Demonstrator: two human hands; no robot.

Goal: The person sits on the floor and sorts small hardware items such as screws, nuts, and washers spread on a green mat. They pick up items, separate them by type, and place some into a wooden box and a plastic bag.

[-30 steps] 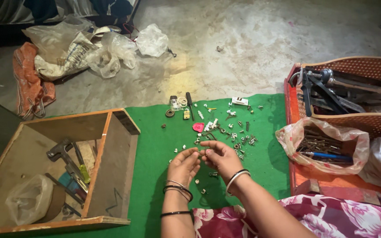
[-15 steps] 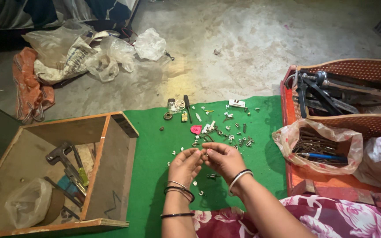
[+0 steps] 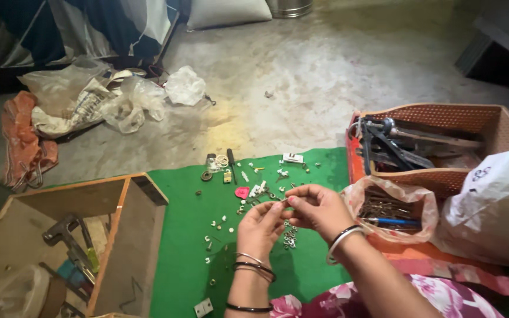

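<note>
1. Both hands have lifted up and drifted a bit right since 1 second ago, and the head view has tipped up too, so more of the concrete floor (image 3: 325, 70) shows now and the wooden box (image 3: 119, 235) sits lower in the picture.
2. Left hand (image 3: 258, 227) and right hand (image 3: 319, 209) meet fingertip to fingertip above the green mat (image 3: 189, 265), with bangles on both wrists.
3. Right hand's fingers (image 3: 294, 199) are pinched together on a small metal piece (image 3: 284, 201), probably a screw, but it's too tiny to say for sure. Left hand's fingers (image 3: 269, 207) are curled in close and touching that same spot.
4. So the little piece is held up in the air between the 2 hands, just above the loose pile of screws and nuts (image 3: 290, 238) on the mat.
5. More small bits are scattered further out on the mat: a pink heart-shaped thing (image 3: 242, 192), white plastic clips (image 3: 258, 188), a dark-handled screwdriver (image 3: 230, 160).
6. Off to the right, just beside the right hand, there's a clear plastic bag of nails (image 3: 384, 209) with a blue pen-like tool in it, then a brown woven basket (image 3: 443, 118) full of long tools, and a white plastic bag (image 3: 496, 206).
7. Wooden box on the left has a hammer (image 3: 60, 229) and other tools inside.
8. Crumpled bags (image 3: 101, 100) and an orange cloth (image 3: 22, 141) lie on the floor further back.
</note>
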